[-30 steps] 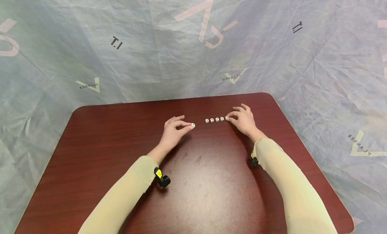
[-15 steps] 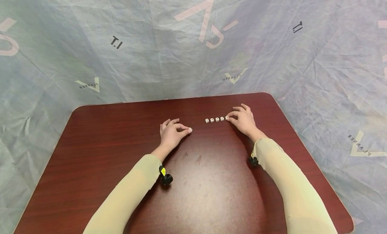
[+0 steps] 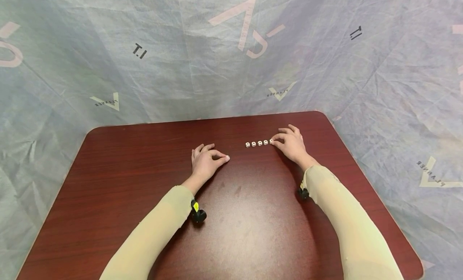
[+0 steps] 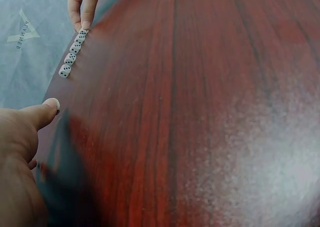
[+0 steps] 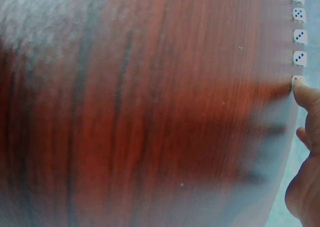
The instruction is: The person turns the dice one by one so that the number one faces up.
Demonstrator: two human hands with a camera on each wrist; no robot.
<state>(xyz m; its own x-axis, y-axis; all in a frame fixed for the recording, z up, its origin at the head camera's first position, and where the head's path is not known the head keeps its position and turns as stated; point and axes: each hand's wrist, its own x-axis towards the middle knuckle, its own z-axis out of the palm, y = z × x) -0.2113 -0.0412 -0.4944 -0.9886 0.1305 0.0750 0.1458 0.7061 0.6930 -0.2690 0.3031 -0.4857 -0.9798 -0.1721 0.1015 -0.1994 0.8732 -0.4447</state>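
Several white dice with dark pips stand spaced in a row toward the far side; one die [image 3: 254, 144] is second from the left. My right hand [image 3: 292, 145] pinches the die [image 3: 271, 141] at the row's right end between thumb and forefinger; in the right wrist view the thumb [image 5: 302, 94] covers most of it. Left of the row and a little nearer, my left hand [image 3: 205, 164] holds a separate die [image 3: 227, 157] in a thumb-and-finger pinch, its other fingers spread. In the left wrist view that die is mostly hidden behind the thumb [image 4: 47, 112].
The dark red wooden table [image 3: 119, 183] has rounded corners and a glossy glare near its front. Grey printed cloth [image 3: 173, 71] hangs behind and along both sides. A small black camera [image 3: 199, 215] is strapped at the left wrist, another [image 3: 303, 191] at the right.
My left hand has drawn its die slightly left and toward the near side, away from the row, mostly in the first half second. The right hand and the row have stayed put.
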